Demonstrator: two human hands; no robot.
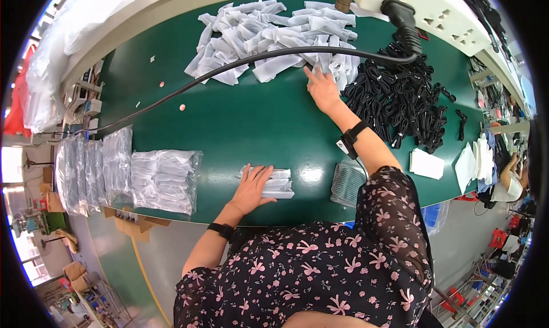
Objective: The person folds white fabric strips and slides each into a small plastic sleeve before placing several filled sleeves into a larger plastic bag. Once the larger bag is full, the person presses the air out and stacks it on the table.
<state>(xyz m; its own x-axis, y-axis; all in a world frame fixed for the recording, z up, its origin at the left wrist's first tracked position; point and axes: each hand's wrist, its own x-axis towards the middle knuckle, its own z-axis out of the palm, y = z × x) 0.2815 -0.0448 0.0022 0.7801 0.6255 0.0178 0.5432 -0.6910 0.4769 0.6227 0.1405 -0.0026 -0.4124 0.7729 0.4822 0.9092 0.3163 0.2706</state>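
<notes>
Left hand: left hand (pixel 251 188) lies flat, fingers spread, palm down on a small neat stack of white flat packets (pixel 275 183) at the near edge of the green table (pixel 229 128); it presses the stack and grips nothing.
Right hand: right hand (pixel 321 89) reaches far across the table, fingers stretched out and open, fingertips touching the near right edge of the loose heap of white packets (pixel 274 36); whether a packet is pinched yet I cannot tell.
Far left: clear plastic bags filled with white packets (pixel 166 180) lie in a row along the near left edge, beside more flat clear bags (pixel 94 168).
Middle: black power cable (pixel 229 68) crosses over the heap from left to right and ends in a plug in the white power strip (pixel 440 11) at the far right.
Right: tangled pile of black cords (pixel 403 99) sits just beside the right hand; a few white paper sheets (pixel 426 163) lie near the right edge.
Near right: clear ribbed plastic tray (pixel 346 182) rests at the near edge by the right forearm.
Progress, as I judge it: several bags look filled and set aside; the stack under the left hand is small; most of the loose heap is not yet gathered.
</notes>
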